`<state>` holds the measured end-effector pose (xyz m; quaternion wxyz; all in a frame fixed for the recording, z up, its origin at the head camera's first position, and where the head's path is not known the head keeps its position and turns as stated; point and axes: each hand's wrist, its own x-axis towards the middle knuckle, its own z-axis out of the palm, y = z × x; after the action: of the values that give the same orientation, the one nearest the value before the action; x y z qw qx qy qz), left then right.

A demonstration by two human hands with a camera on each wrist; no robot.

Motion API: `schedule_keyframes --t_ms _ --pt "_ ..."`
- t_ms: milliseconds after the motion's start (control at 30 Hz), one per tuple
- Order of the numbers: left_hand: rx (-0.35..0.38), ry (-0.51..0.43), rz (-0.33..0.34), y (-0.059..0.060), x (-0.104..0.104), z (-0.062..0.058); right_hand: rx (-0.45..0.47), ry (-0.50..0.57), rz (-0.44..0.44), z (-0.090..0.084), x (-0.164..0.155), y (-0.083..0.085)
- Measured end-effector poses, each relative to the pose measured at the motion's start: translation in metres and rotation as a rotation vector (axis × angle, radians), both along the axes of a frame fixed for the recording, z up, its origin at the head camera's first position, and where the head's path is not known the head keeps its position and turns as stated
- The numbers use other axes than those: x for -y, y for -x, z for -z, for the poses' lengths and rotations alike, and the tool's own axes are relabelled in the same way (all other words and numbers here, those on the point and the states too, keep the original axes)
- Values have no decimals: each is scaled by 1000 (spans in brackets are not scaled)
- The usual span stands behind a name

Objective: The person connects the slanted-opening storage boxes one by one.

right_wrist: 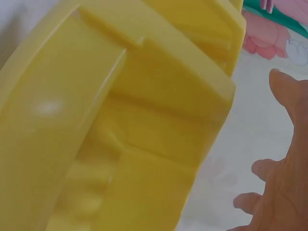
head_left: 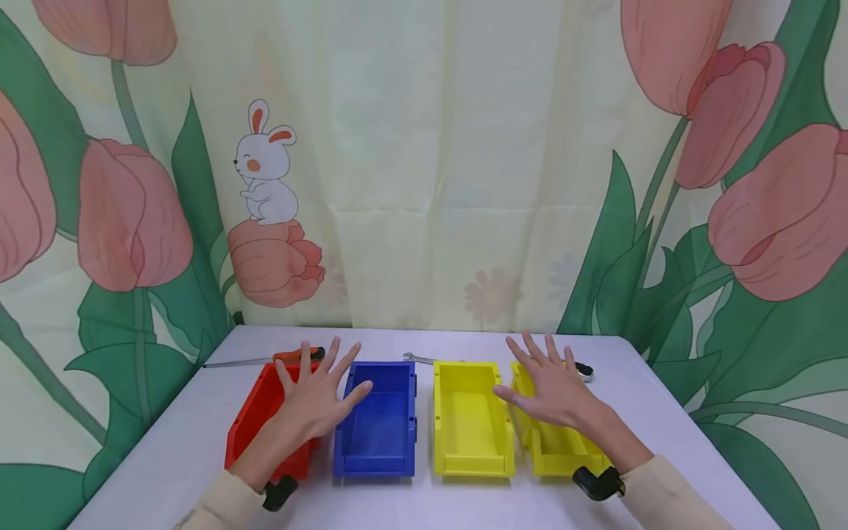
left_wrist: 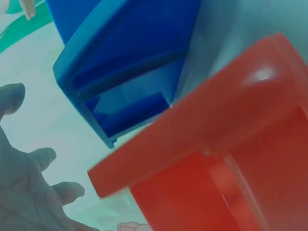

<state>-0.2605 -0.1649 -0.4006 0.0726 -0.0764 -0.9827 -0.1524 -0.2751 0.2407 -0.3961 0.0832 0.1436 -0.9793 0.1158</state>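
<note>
My left hand (head_left: 318,401), fingers spread and holding nothing, hovers over the red bin (head_left: 255,416) and the near side of the blue bin (head_left: 376,419). Its palm and fingertips show at the lower left of the left wrist view, beside both bins. With fingers also spread wide, my right hand (head_left: 553,386) hangs over the right yellow bin (head_left: 563,445) and hides part of it. The other yellow bin (head_left: 473,419) stands just left of that hand, its thumb tip reaching the bin's edge in the head view. The insides of the blue and left yellow bins show bare floors.
Behind the red bin lies a screwdriver (head_left: 291,357) with an orange and black handle. A wrench (head_left: 419,358) lies behind the middle bins. At the back right, a black and silver tool end (head_left: 584,371) pokes out past my right hand. A printed curtain (head_left: 397,184) hangs behind the white table (head_left: 384,508).
</note>
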Motion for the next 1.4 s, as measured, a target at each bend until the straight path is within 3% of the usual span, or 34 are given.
schedule_keyframes --t_ms 200,467,733,1000,1200,1400 --pt "25 -23 -19 -4 12 -2 4 0 -19 -4 12 -1" --pt "31 -69 -53 -10 38 -14 46 33 -50 -10 37 -1" --pt "59 -151 -92 -21 66 -17 99 136 -102 -16 70 5" --pt "137 -220 -136 -33 87 -7 183 278 -151 -23 104 4" --pt "159 -393 -99 -40 105 4 193 400 -158 -27 130 3" --pt "229 -542 -161 -43 117 11 256 523 -143 -29 151 3"
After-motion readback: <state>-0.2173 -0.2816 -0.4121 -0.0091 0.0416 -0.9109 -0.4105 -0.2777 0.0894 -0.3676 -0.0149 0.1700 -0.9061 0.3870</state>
